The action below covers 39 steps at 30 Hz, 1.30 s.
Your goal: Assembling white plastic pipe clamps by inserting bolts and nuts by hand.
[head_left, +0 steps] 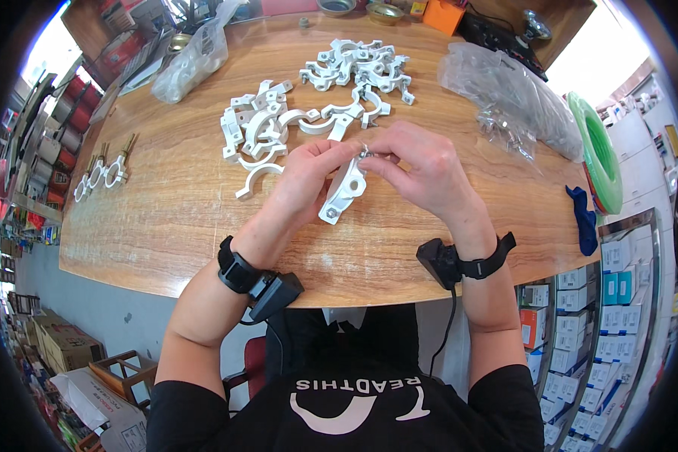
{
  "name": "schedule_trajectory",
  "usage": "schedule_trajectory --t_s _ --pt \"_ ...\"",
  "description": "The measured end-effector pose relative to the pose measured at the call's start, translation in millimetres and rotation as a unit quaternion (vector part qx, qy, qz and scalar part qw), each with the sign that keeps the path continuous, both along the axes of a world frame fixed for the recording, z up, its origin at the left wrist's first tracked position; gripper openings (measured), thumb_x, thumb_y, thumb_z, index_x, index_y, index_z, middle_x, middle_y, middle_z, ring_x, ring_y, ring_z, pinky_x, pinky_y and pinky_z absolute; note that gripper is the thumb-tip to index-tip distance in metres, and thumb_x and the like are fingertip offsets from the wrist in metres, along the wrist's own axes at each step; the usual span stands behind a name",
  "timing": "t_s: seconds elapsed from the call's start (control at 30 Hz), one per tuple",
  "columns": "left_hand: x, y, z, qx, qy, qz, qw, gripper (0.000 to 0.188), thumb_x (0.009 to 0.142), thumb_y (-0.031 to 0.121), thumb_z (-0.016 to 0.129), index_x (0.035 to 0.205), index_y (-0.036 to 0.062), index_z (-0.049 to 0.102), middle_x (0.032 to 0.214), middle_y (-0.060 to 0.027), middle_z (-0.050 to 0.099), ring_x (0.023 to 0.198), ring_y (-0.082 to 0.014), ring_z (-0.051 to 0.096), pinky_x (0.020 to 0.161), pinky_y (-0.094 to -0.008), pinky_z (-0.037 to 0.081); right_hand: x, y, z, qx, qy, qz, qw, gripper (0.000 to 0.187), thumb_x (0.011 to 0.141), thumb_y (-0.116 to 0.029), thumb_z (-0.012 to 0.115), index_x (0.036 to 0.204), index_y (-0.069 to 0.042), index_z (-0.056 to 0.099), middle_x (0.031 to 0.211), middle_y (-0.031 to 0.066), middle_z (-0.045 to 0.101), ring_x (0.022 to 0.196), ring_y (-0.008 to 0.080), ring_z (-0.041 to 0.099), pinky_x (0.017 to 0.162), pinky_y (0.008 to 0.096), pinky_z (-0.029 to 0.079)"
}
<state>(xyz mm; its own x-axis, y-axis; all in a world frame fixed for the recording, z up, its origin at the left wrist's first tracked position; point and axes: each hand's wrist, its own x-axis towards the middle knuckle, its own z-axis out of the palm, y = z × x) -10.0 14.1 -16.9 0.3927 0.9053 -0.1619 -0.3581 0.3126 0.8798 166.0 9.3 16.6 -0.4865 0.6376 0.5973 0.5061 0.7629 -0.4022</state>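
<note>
Over the middle of the wooden table (181, 218), my left hand (313, 172) grips a white pipe clamp (345, 193) by its upper end. The clamp hangs tilted, with a metal fastener showing at its lower end. My right hand (420, 162) pinches a small metal screw or nut at the clamp's upper end; the fingers partly hide it. Just beyond my left hand lies a heap of white clamp halves (260, 124). Farther back is a pile of white clamps with metal fasteners (358, 64), and a few more clamp pieces (343, 113) lie between the two heaps.
At the left lie three clamps with long brass-coloured bolts (114, 172). A clear plastic bag (196, 64) is at the back left. Another large bag (505, 90), with small metal parts, lies at the right, near a green coil (601, 154) and a dark blue cloth (581, 220).
</note>
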Motion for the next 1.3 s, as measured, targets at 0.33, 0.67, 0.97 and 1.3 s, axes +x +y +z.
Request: schedule_trajectory --t_s 0.33,0.67,0.97,1.3 --pt "0 0 -1 0.008 0.000 -0.002 1.000 0.020 0.083 0.019 0.052 0.088 0.0002 0.056 0.075 -0.0045 0.058 0.063 -0.0100 0.056 0.056 -0.0215 0.048 0 0 2 0.016 0.034 0.015 0.999 0.012 0.071 -0.016 0.064 0.077 -0.007 0.060 0.071 0.0034 0.055 0.063 0.0175 0.055 0.053 0.0257 0.044" --pt "-1 2 0 0.018 -0.017 -0.014 1.000 0.017 0.083 0.018 0.052 0.084 0.0011 0.055 0.073 -0.0045 0.058 0.061 -0.0098 0.056 0.055 -0.0214 0.047 -1 2 0 0.012 0.057 0.018 0.998 0.011 0.073 -0.015 0.063 0.077 -0.007 0.059 0.069 0.0039 0.054 0.060 0.0166 0.054 0.052 0.0249 0.042" --pt "-3 1 -3 0.025 -0.014 -0.006 1.000 0.018 0.083 0.019 0.052 0.086 0.0010 0.056 0.074 -0.0042 0.058 0.061 -0.0095 0.056 0.055 -0.0203 0.047 -6 3 -2 -0.019 0.104 0.033 0.994 0.009 0.072 -0.011 0.063 0.079 -0.007 0.060 0.068 0.0043 0.054 0.058 0.0155 0.053 0.051 0.0240 0.042" --pt "-2 1 -1 0.007 0.002 0.002 1.000 0.020 0.083 0.020 0.052 0.088 0.0003 0.057 0.074 -0.0040 0.058 0.061 -0.0087 0.055 0.057 -0.0212 0.049 -6 -5 6 -0.059 0.055 -0.033 0.996 0.007 0.072 -0.008 0.063 0.077 -0.004 0.060 0.069 0.0038 0.054 0.058 0.0158 0.054 0.051 0.0242 0.042"
